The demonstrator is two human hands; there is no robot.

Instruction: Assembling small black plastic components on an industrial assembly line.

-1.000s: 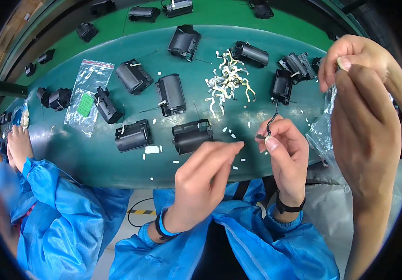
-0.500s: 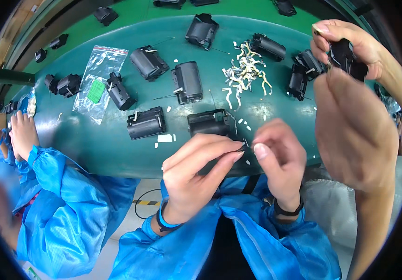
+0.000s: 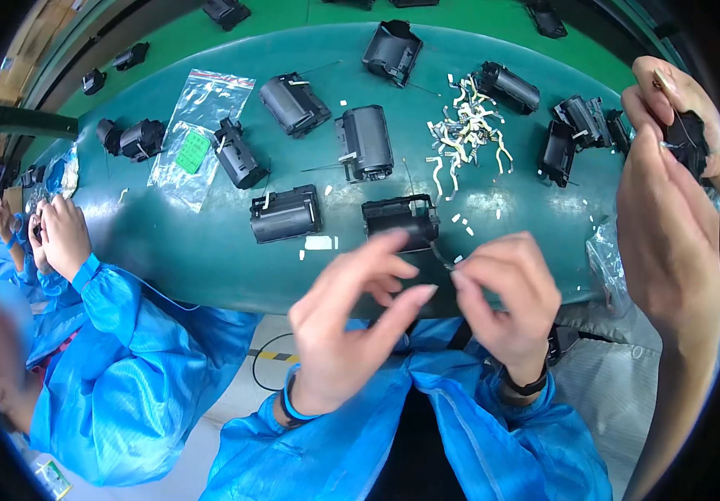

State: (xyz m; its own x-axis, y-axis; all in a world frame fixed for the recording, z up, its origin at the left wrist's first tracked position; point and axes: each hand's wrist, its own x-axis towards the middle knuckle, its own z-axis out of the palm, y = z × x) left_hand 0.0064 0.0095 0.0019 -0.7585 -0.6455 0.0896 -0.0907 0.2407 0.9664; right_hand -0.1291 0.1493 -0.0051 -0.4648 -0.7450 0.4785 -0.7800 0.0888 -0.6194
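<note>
At the near edge of the green table lies a black plastic housing [image 3: 398,224] with an open frame along its far side. A thin dark strip, perhaps a flat cable [image 3: 441,255], runs from the housing's right end toward me. My right hand [image 3: 510,296] pinches the free end of this strip between thumb and fingertips. Over the near side of the housing is my left hand [image 3: 339,309], its fingers apart and holding nothing. Small white pieces [image 3: 463,224] are scattered just beyond my right hand.
More black housings [image 3: 366,142] stand about the green table [image 3: 210,267]. A heap of white cables [image 3: 469,125] lies at the right, a clear bag [image 3: 201,125] with a green label at the left. Co-workers' hands [image 3: 665,209] hold black parts on both sides.
My left hand has let go of the strip's end and spread its fingers. My right hand has closed on the strip. The whole view has shifted, so the table's things sit further right.
</note>
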